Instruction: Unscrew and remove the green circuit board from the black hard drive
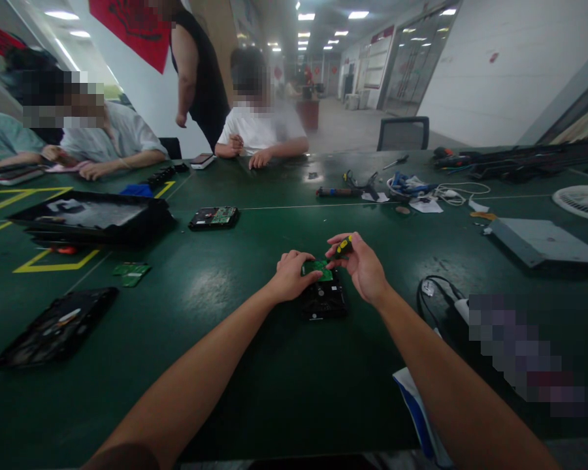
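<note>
A black hard drive [324, 301] lies on the green table [235, 365] in front of me, with a green circuit board [319, 268] on its far end. My left hand [293, 275] rests curled on the drive's left edge, its fingers pinching the board. My right hand [361, 264] is closed round a small screwdriver with a yellow and black handle [343, 246], held over the board's right corner. The tip of the tool is hidden by my fingers.
Another hard drive [214, 218] and a black tray [91, 219] lie to the left, loose green boards [131, 271] nearer. Tools and cables [411, 188] lie far right, a grey metal case [543, 240] beside them. Three people sit or stand across the table.
</note>
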Demonstrator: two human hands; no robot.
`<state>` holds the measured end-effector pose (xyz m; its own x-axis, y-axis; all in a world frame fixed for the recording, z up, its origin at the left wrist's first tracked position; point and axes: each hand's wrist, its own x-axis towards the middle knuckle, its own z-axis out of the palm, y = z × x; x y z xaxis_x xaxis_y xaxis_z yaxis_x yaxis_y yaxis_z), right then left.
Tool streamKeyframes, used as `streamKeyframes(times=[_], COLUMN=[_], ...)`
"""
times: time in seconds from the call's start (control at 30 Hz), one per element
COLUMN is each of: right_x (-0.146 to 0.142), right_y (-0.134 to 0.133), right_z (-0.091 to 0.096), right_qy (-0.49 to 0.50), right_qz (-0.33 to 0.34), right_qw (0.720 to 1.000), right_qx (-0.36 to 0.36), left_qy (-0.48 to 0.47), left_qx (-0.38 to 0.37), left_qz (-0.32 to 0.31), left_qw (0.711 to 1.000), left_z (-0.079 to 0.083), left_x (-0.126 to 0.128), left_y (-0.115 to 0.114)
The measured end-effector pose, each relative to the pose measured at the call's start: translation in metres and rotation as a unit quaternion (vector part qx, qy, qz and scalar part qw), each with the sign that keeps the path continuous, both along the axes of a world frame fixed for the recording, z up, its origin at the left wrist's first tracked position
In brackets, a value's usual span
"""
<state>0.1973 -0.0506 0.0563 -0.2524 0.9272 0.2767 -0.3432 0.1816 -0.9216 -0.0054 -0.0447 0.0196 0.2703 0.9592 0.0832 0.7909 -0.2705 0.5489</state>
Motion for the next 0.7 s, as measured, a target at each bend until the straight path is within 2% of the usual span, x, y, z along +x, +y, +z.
streamKeyframes(times=[0.17, 0.47, 0.7], right_x=[0.0009, 0.0005, 0.0013], right_y=[-0.0006, 0.0018, 0.0010], right_z=[0.0007, -0.0030, 0.0014], right_qy=[-0.031, 0.010, 0.002], right_qz=[-0.023, 0.014, 0.023], right_qw=[0.999, 1.000, 1.000], right_qx=[0.020, -0.005, -0.012], left_qy=[-0.002, 0.000, -0.003], left_qx=[0.005, 0.003, 0.005], left_qz=[0.001, 0.002, -0.004], left_qw=[1.000, 1.000, 1.000], left_z=[-0.0031, -0.0017, -0.0026], left_x=[0.0001, 0.0000, -0.0003], left_y=[0.0015, 0.0007, 0.0010])
